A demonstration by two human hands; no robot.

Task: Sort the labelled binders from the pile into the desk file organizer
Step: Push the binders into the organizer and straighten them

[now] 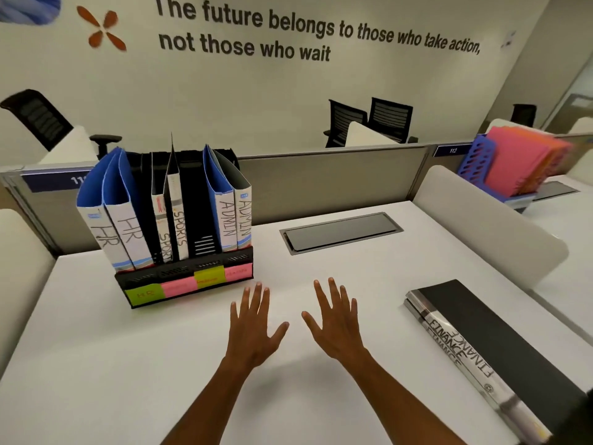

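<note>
A black desk file organizer (183, 284) stands at the left of the white desk (112, 364), with green and pink labels along its front. In it stand two blue HR binders (118, 226), two black SPORTS binders (175, 220) and two blue ADMIN binders (232, 216); one slot between SPORTS and ADMIN holds nothing. Two black FINANCE binders (487, 342) lie stacked flat at the right. My left hand (255, 329) and my right hand (337, 326) are spread flat over the desk in the middle, fingers straight, holding nothing.
A grey cable hatch (341, 231) is set into the desk behind my hands. A low grey partition (321, 178) closes the far edge. A white divider (481, 216) borders the right side, with a blue rack of pink folders (513, 165) beyond it.
</note>
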